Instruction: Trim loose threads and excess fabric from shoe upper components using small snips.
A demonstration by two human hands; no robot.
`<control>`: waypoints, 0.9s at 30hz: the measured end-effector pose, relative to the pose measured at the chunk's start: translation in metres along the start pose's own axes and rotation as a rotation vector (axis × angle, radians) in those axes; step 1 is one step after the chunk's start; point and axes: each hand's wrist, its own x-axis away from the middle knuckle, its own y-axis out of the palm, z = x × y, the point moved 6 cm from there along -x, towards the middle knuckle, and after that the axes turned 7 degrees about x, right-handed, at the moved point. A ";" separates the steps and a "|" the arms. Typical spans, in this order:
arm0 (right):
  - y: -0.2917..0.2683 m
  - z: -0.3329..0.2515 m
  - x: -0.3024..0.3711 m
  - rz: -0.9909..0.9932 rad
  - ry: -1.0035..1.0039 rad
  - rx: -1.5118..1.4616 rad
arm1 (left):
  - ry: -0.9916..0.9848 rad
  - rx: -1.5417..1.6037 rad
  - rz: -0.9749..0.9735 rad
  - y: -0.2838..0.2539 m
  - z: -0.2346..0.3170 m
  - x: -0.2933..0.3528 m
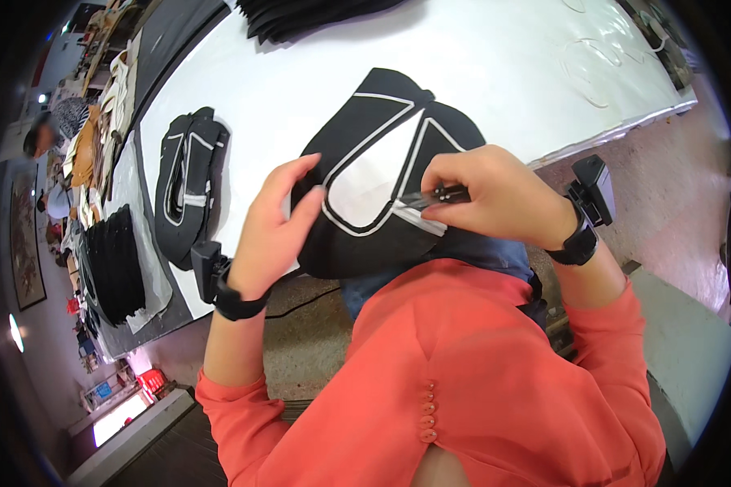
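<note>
A large black fabric piece (341, 256), looped like a shoe upper and edged with white strips, lies on the white table near its front edge. My left hand (272, 215) is at its left side, thumb and fingers apart, fingertips at the fabric's edge. On the right, my right hand (483, 191) is closed around small dark-handled snips (451, 195). Their grey tips rest at the inner white-trimmed edge, beside a short white band (420, 219). Part of the handle is hidden in my fingers.
Another looped black piece (188, 183) with white trim lies to the left. A stack of black pieces (309, 16) sits at the far edge of view, and more black pieces (115, 264) lie farther left. A person (57, 130) is in the left background.
</note>
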 end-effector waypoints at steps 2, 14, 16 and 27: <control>0.009 -0.001 -0.007 -0.026 -0.050 0.030 | -0.259 0.195 0.086 -0.021 -0.018 0.020; 0.041 -0.011 -0.043 0.015 -0.069 0.194 | -0.522 0.534 0.000 -0.016 -0.037 0.060; 0.038 -0.012 -0.042 0.140 -0.022 0.022 | -0.380 0.225 0.125 -0.045 -0.032 0.050; 0.010 0.022 -0.021 0.281 0.172 -0.178 | -0.186 0.037 0.998 -0.234 -0.094 0.130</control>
